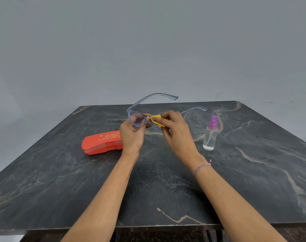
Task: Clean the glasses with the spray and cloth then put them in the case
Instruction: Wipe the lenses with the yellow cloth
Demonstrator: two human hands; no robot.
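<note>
1 pr glasses (137,119), 1 cloth (156,117), 1 spray btl (209,137), 1 case (99,144), 2 hands: left hand (131,135), right hand (176,131).

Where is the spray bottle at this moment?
In the head view, the spray bottle stands upright on the table, to the right of the right hand and not touching it.

We see a dark stone bench (61,189) streaked with pale and rust veins across the lower half of the frame, and a plain grey wall (148,41) above it.
</note>
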